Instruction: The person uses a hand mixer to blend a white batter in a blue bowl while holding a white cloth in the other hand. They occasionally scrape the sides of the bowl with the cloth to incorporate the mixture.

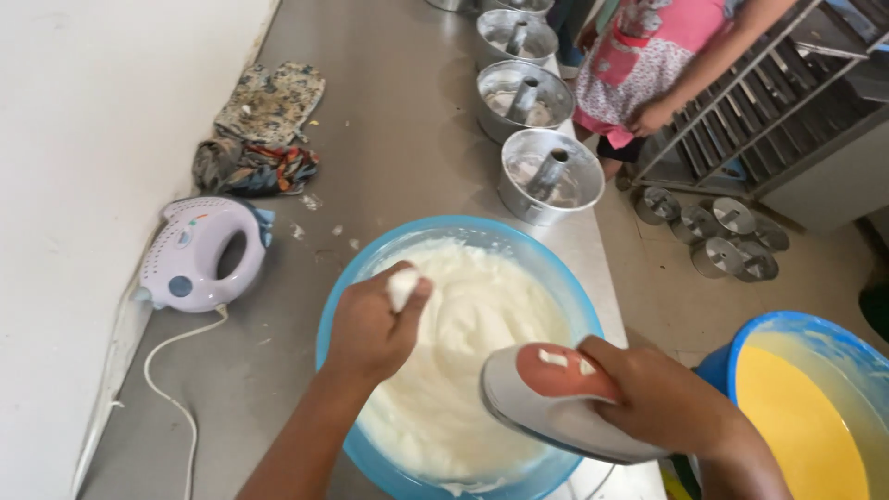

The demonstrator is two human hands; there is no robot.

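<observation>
A wide blue bowl [344, 306] full of thick white whipped batter [472, 343] stands at the near end of the grey metal table [398, 139], close to its right edge. The left hand [370, 329] hovers over the left part of the bowl, its fingers [414, 294] curled together and pinching a dab of the white batter at their tips. The right hand [653, 393] is over the bowl's right rim, its fingers clamped around the handle of a grey hand mixer with a red top [551, 393], which points down into the batter; its beaters cannot be seen.

A second, pale lilac hand mixer [199, 255] lies on its side near the table's left edge by the white wall, its cord trailing toward the near edge. Beyond it lies a crumpled patterned cloth [264, 130]. Along the right edge a row of metal tube pans [551, 176] runs toward the far end. Off the table, at the lower right, a blue bowl of yellow batter [801, 417] sits beside the person. Another person in a pink patterned top [648, 56] stands by a metal rack [769, 102], with more tube pans on the floor [713, 231].
</observation>
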